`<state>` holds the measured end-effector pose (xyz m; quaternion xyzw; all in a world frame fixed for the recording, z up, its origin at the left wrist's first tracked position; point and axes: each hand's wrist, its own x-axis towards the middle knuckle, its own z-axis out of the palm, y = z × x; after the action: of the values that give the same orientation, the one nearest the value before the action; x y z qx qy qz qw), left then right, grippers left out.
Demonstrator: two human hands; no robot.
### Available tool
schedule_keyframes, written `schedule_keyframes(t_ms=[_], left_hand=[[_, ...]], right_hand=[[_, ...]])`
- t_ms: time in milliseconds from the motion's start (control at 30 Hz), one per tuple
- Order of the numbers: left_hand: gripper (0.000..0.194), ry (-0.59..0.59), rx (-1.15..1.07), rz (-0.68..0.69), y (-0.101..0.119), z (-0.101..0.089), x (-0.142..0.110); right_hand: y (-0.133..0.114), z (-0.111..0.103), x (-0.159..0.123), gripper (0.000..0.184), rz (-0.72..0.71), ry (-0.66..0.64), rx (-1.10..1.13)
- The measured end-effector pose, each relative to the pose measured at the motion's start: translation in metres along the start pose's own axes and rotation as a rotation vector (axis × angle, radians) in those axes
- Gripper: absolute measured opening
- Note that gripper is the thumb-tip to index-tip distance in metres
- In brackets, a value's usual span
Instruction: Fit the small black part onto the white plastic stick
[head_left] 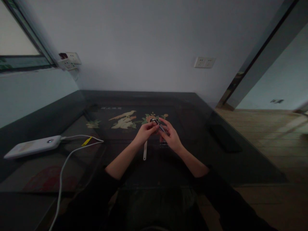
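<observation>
Close together above the table, my left hand (145,132) and my right hand (171,136) both hold a small, slim metallic tool (161,127) with a dark, shiny curved end. My left thumb and fingers pinch it near that end. The fingers of my right hand close around its grey shaft from the other side. Its exact kind is too small and dim to tell. Below my left hand lies a thin white strip (144,152) with a hole at its lower end; its upper part is hidden. A small clear item (164,145) shows under my right hand.
The dark glossy table (144,173) has a printed bird and flower picture. At left lies a white power bank (36,147) with a white cable (63,170) and a yellow tag (87,141). A dark flat object (225,138) rests at right. A wall stands behind.
</observation>
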<state>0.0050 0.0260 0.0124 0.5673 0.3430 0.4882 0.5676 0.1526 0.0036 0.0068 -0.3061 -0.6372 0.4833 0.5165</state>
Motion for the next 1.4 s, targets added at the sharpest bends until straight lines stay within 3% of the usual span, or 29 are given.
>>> schedule_keyframes(t_ms=[267,600,900,1100,1400], left_hand=[[0.028,-0.005,0.083,0.047,0.005,0.000,-0.002],[0.027,-0.139,0.262,0.052,0.002,0.001,-0.002],[0.031,0.077,0.412,0.036,0.003,0.000,-0.002],[0.035,0.088,0.268,0.081,0.004,0.001,0.000],[0.037,0.187,0.238,0.003,0.003,-0.005,0.004]], right_hand=[[-0.003,0.002,0.000,0.045,0.007,0.036,0.073],[0.005,-0.005,0.006,0.038,0.263,-0.009,0.235],[0.005,-0.012,0.010,0.034,0.243,0.126,0.203],[0.006,-0.020,0.012,0.035,0.221,0.045,0.158],[0.007,-0.021,0.014,0.034,0.136,0.039,0.043]])
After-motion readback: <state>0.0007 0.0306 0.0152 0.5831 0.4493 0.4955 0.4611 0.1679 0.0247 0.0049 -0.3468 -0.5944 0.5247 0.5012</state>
